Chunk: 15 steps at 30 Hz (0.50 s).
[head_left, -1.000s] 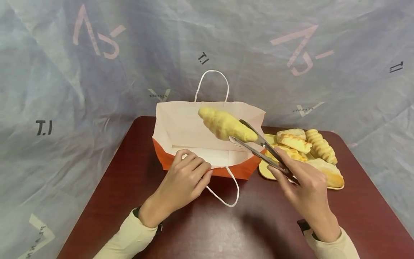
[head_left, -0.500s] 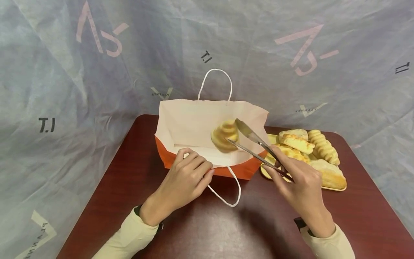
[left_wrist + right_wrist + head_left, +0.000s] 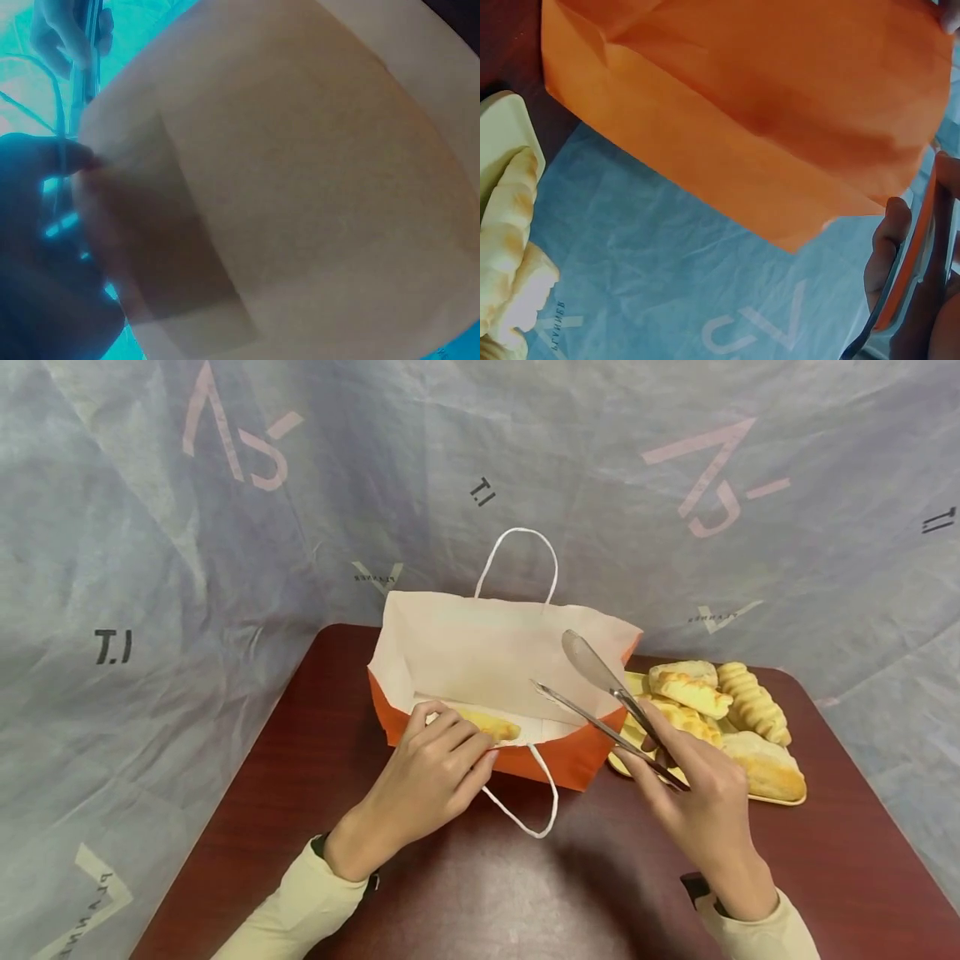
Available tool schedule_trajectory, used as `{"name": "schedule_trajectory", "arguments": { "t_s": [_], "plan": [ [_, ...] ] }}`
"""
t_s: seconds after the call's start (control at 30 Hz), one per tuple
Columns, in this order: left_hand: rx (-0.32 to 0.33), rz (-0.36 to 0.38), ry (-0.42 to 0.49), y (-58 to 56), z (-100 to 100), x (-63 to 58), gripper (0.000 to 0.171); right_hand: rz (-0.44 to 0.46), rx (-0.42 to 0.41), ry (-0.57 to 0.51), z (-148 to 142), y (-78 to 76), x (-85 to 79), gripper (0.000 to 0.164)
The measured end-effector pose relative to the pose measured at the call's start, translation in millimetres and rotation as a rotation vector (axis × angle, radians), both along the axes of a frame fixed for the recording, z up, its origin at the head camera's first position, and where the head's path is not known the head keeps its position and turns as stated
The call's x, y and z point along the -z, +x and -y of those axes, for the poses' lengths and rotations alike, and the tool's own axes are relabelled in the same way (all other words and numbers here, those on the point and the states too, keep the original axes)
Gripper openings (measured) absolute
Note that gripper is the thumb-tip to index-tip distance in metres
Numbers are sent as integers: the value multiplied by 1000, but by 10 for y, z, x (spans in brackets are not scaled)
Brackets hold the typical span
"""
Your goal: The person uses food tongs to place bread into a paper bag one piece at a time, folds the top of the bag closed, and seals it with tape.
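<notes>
An orange paper bag [image 3: 581,760] with a pale lining lies with its mouth toward me in the head view. My left hand [image 3: 442,768] grips its near rim, thumb outside. Inside, just past those fingers, part of a yellow bread roll [image 3: 493,725] shows; the rest is hidden behind the hand and rim. My right hand [image 3: 708,802] holds metal tongs [image 3: 588,662], their tips spread apart over the bag's right side with nothing between them. In the left wrist view the bag's paper [image 3: 315,165] fills most of the picture. Its orange side [image 3: 742,90] shows in the right wrist view.
Right of the bag, a yellow tray [image 3: 617,767] bears several breads, among them a twisted roll [image 3: 753,703] and a pale loaf [image 3: 767,767]. One white cord handle [image 3: 517,530] stands up behind; another [image 3: 553,806] droops over the dark red table [image 3: 510,902]. A grey cloth [image 3: 375,468] hangs behind.
The bread roll, held by the tongs a second ago, has dropped into the bag. The tongs have spread apart. The left hand keeps its place as the bag shifts slightly right.
</notes>
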State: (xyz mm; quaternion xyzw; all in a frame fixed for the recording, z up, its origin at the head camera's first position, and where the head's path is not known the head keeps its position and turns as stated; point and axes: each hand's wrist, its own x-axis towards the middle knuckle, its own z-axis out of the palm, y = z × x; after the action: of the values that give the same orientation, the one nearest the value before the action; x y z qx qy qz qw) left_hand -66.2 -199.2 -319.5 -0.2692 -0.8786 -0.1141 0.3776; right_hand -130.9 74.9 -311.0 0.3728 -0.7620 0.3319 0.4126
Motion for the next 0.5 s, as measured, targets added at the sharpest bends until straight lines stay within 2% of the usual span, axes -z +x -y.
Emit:
{"name": "schedule_trajectory", "arguments": {
  "t_s": [0.33, 0.5],
  "plan": [
    [8, 20, 7, 3, -25, -11, 11, 14, -40, -73, -99, 35, 33, 44],
    [2, 21, 19, -7, -10, -10, 13, 16, 4, -118, -186, 80, 102, 46]
  ]
}}
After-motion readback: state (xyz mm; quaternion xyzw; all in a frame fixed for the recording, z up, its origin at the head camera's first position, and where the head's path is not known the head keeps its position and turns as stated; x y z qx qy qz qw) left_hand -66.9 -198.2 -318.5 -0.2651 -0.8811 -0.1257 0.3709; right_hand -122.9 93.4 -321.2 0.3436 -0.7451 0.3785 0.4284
